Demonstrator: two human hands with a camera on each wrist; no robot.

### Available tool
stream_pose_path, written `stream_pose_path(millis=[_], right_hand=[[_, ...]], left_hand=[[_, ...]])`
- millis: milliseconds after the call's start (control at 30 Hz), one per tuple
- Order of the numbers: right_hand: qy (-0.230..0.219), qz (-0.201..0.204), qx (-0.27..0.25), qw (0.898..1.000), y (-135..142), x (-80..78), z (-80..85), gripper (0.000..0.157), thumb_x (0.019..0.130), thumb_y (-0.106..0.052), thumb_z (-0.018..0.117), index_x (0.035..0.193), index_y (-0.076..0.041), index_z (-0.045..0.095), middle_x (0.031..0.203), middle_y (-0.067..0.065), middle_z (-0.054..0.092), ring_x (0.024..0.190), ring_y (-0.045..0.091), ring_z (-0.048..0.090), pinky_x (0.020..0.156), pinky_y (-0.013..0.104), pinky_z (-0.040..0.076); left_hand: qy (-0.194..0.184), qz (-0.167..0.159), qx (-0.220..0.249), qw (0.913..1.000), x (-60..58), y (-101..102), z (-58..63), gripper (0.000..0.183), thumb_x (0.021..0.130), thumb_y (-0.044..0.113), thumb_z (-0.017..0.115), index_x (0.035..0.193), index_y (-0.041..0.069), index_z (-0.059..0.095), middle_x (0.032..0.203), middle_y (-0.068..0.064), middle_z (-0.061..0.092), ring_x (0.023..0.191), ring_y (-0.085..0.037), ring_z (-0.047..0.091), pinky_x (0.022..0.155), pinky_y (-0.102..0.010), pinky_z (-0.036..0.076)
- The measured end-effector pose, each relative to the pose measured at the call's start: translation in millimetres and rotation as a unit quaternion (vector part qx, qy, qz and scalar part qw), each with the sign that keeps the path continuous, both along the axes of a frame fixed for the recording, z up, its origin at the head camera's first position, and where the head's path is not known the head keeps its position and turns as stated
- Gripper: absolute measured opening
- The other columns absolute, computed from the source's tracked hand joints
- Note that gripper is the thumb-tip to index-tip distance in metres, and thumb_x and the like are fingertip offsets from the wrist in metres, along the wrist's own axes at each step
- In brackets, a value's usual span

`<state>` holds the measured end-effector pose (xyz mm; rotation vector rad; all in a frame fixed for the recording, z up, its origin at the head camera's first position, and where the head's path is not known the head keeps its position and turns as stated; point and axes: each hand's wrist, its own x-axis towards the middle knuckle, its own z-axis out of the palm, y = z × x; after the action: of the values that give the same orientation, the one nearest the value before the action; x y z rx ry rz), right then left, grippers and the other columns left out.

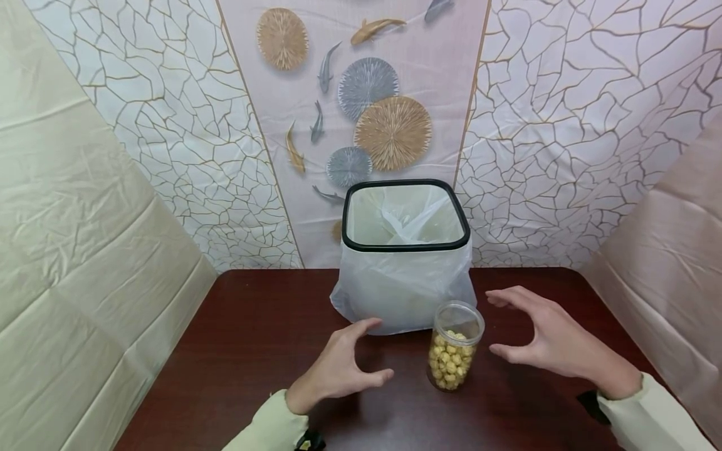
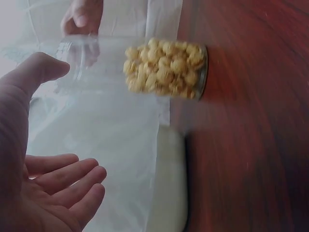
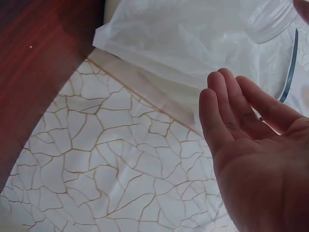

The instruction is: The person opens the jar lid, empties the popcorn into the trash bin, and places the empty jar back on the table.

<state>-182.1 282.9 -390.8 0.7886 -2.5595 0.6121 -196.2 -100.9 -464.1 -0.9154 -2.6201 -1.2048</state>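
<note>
Dark red table [image 1: 254, 338] holds a clear jar [image 1: 454, 346] of yellow puffs [image 1: 449, 364] between left hand [image 1: 341, 364] and right hand [image 1: 549, 335], both released, near a lined bin [image 1: 406, 248].

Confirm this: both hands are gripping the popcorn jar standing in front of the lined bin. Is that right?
Not gripping: the head view shows the left hand and right hand apart from the popcorn jar, which does stand in front of the lined bin.

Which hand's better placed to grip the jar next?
Right, probably. In the head view, the right hand has its thumb tip closer to the jar than the left hand does. Neither touches it, and both thumbs are spread from the fingers.
</note>
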Motion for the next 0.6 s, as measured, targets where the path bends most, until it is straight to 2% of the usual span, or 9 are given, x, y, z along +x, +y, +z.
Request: stream_pose_path(millis=[200, 300, 467, 600], right_hand=[[0.005, 0.033, -0.009, 0.999, -9, -3.7, 6.2, 0.077, 0.064, -0.035, 0.101, 0.131, -0.018, 0.067, 0.118, -0.013, 0.069, 0.105, 0.011, 0.069, 0.095, 0.007, 0.044], [-0.001, 0.043, -0.007, 0.999, -15, -5.7, 8.1, 0.076, 0.066, -0.036, 0.1, 0.131, -0.018, 0.067, 0.118, -0.014, 0.069, 0.105, 0.008, 0.068, 0.095, 0.012, 0.049], [-0.019, 0.042, 0.007, 0.999, -23, -7.8, 11.1, 0.076, 0.068, -0.041, 0.099, 0.131, -0.015, 0.067, 0.118, -0.014, 0.069, 0.106, 0.004, 0.065, 0.092, 0.02, 0.054], [-0.018, 0.041, 0.015, 0.999, -27, -9.2, 13.9, 0.077, 0.067, -0.04, 0.1, 0.131, -0.012, 0.067, 0.117, -0.013, 0.069, 0.106, 0.005, 0.066, 0.09, 0.028, 0.057]], left_hand=[[-0.007, -0.031, 0.012, 0.9994, -3.0, 22, -5.0, 0.081, 0.078, 0.044, 0.089, 0.146, 0.012, 0.059, 0.143, -0.007, 0.068, 0.132, -0.019, 0.065, 0.11, -0.038, 0.054], [0.001, -0.042, 0.024, 0.9988, -5.2, 32, -8.6, 0.082, 0.079, 0.042, 0.089, 0.147, 0.009, 0.058, 0.144, -0.007, 0.068, 0.133, -0.019, 0.064, 0.112, -0.037, 0.053], [0.017, -0.052, 0.042, 0.9976, -8.0, 48, -13.9, 0.082, 0.079, 0.04, 0.09, 0.147, 0.008, 0.057, 0.143, -0.009, 0.068, 0.133, -0.022, 0.065, 0.111, -0.034, 0.054], [0.008, -0.055, 0.055, 0.9969, -10.5, 61, -16.2, 0.082, 0.079, 0.039, 0.091, 0.147, 0.01, 0.056, 0.144, -0.007, 0.067, 0.134, -0.019, 0.064, 0.112, -0.032, 0.053]])
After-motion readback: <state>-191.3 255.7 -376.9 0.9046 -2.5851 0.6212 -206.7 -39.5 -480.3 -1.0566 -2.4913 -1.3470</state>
